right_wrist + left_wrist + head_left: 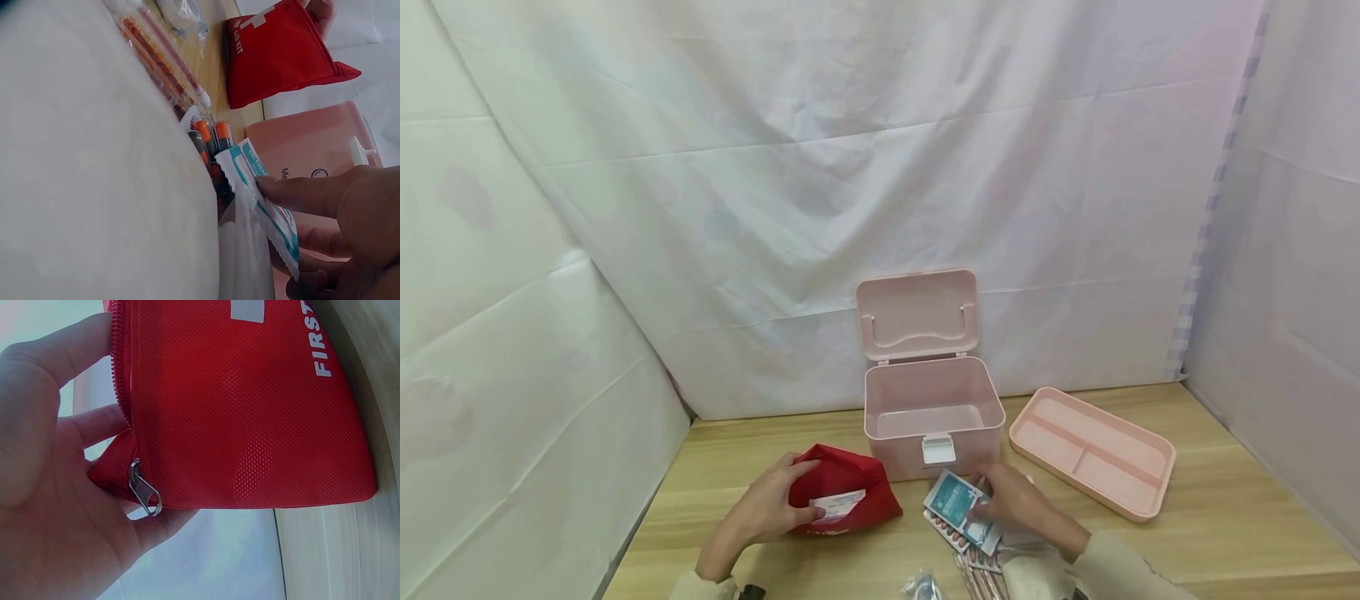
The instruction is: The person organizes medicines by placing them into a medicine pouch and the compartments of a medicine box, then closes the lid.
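My left hand (767,504) grips a red first aid pouch (883,504) by its unzipped top edge. A white printed packet (838,505) shows in the mouth of the pouch. The left wrist view shows the zipper pull (145,490) hanging beside the palm. In front of the pink box (887,458), my right hand (1018,504) pinches a teal and white sachet (951,498) between thumb and fingers. Close under the sachet are blister packs of red and dark capsules (223,136). The right sleeve hides part of the pile in the right wrist view.
The pink box stands with its lid (917,312) raised, near the white curtain (775,208). To its right lies a pink divided tray (1093,450). Packaged swabs (981,581) and a small clear-wrapped item (921,587) lie at the table's near side.
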{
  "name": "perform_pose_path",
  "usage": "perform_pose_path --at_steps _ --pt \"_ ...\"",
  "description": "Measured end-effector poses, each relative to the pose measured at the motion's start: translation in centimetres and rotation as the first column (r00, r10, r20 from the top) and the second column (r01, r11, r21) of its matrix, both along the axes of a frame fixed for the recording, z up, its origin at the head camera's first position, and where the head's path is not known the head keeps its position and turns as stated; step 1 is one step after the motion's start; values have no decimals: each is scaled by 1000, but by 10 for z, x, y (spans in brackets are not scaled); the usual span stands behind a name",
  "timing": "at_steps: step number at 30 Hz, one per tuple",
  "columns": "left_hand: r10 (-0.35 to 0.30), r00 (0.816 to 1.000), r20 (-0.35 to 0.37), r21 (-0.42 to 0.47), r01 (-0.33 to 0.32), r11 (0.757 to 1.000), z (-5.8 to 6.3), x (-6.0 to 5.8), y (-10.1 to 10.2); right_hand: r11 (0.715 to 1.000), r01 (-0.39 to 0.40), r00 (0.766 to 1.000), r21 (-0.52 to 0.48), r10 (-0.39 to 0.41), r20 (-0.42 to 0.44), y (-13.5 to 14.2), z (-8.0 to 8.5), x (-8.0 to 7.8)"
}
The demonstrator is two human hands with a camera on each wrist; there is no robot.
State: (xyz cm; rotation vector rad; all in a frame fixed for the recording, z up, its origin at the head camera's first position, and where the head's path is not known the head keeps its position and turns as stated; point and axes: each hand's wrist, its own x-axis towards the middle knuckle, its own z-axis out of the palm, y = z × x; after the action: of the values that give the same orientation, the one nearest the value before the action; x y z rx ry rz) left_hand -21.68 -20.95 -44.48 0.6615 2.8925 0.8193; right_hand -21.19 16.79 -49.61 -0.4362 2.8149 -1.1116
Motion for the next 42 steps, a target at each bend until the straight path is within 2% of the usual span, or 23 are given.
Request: perform_pose_path --at_steps 5,14,23,29,37,42 --pt "1 1000 9 9 -1 1000 -1 -1 1 999 -35 999 -22 34 -29 1 1 3" --pt "-3 1000 1 12 3 1000 -2 -1 1 999 -42 997 -30 40 -60 0 4 6" --pt "-16 1000 -16 24 17 1000 -3 -1 1 989 -145 988 -24 143 -50 2 13 9" --pt "-21 1000 -6 32 21 999 -3 -2 1 978 -205 976 -45 201 -79 -1 30 14" --pt "-24 1000 -16 33 24 999 -3 -1 2 946 -277 961 -169 271 -63 -11 66 23" --pt "-30 999 -33 25 30 999 -4 -2 3 939 -306 949 -159 287 -134 -18 82 23"
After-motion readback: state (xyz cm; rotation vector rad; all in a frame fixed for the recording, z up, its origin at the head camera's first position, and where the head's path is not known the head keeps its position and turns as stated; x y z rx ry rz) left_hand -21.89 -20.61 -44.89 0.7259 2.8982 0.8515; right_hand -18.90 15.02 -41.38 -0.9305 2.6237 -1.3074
